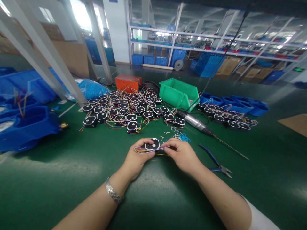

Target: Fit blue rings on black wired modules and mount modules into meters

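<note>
My left hand point(136, 157) is closed round a small black motor point(152, 145) with a silver-edged face and a pale round hub. The thumb lies along its near side. Coloured wires point(144, 150) loop out past the left fingers and run across the front of the motor. At its right, my right hand point(180, 152) pinches the wires between thumb and fingertips. Just beyond the right hand lie loose screws point(176, 135) and a bunch of blue rings point(184, 137). Blue-handled side cutters point(219, 167) rest to the right of that hand.
Many similar motors point(123, 105) with tangled wires cover the bench point(79, 179) ahead. Behind them stand an orange box point(128, 83) and a green bin point(175, 94). An electric screwdriver point(195, 121) with a long bit lies at right. Blue bins point(28, 124) stand at left.
</note>
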Available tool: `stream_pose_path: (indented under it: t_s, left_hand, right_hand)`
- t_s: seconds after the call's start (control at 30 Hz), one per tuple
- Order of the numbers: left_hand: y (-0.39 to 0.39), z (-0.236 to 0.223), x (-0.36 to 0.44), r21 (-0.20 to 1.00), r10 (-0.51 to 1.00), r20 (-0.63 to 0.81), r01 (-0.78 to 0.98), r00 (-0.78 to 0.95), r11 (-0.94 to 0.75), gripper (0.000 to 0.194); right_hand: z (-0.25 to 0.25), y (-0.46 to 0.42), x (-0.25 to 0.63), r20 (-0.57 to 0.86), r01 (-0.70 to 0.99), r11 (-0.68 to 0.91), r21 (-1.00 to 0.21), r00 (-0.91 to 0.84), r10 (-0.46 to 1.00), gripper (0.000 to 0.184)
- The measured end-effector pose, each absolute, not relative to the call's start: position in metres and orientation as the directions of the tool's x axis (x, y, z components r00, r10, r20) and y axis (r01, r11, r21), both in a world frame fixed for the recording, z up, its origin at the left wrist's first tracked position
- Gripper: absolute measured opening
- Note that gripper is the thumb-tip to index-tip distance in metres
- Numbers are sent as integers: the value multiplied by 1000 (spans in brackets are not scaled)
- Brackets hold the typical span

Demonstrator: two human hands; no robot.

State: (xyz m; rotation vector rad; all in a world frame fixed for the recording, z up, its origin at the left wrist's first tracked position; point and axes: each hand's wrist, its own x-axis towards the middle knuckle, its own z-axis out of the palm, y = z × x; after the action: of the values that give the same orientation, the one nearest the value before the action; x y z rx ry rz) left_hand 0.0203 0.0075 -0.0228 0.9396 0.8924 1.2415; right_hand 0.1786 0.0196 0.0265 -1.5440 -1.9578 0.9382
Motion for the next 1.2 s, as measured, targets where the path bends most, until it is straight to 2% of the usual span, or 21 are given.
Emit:
stream_pose_path:
  t_s: [0.17, 0.27, 0.4, 0.53, 0.6, 0.7, 0.8, 0.87, 0.93, 1.07, 1.13, 1.2]
  left_hand:
    - [7, -20, 22, 954, 995, -4, -299, 98, 33, 27]
    - [6, -17, 23, 975, 996, 43, -223, 75, -25, 26]
    - [5, -15, 24, 983, 996, 70, -174, 58, -59, 25]
    - [3, -14, 25, 985, 996, 82, -154, 35, -75, 24]
    - [3, -15, 26, 978, 998, 45, -203, 33, -38, 24]
    - [2, -16, 27, 933, 997, -44, -353, 67, 65, 26]
    - [2, -16, 29, 879, 989, -116, -453, 90, 145, 24]
    - [3, -15, 28, 833, 983, -147, -522, 110, 183, 19]
    - [4, -14, 26, 779, 974, -153, -587, 166, 222, 17]
    - [5, -12, 21, 709, 951, -138, -643, 276, 289, 19]
    - [4, -11, 20, 700, 947, -137, -648, 290, 300, 20]
    - [3, -10, 20, 704, 946, -137, -643, 294, 302, 20]
  right_hand:
    - [20, 20, 176, -59, 549, 68, -833, -210, 976, 8]
    - [18, 19, 176, -20, 574, 114, -811, -222, 975, 8]
    - [20, 14, 175, 65, 669, 210, -712, -236, 970, 4]
    - [19, 8, 172, 178, 770, 325, -549, -272, 946, 4]
    - [17, 6, 171, 247, 788, 381, -483, -295, 923, 3]
    - [13, 6, 171, 335, 762, 455, -460, -326, 884, 5]
    - [12, 7, 172, 371, 701, 492, -516, -335, 866, 8]
    - [13, 10, 173, 353, 667, 458, -588, -298, 887, 8]
    - [14, 15, 175, 292, 633, 343, -694, -187, 938, 8]
    - [16, 24, 179, 58, 446, 49, -894, 6, 998, 13]
    - [16, 25, 178, 15, 388, 8, -922, 15, 1000, 15]
    - [16, 24, 176, 36, 384, 23, -923, 25, 999, 16]
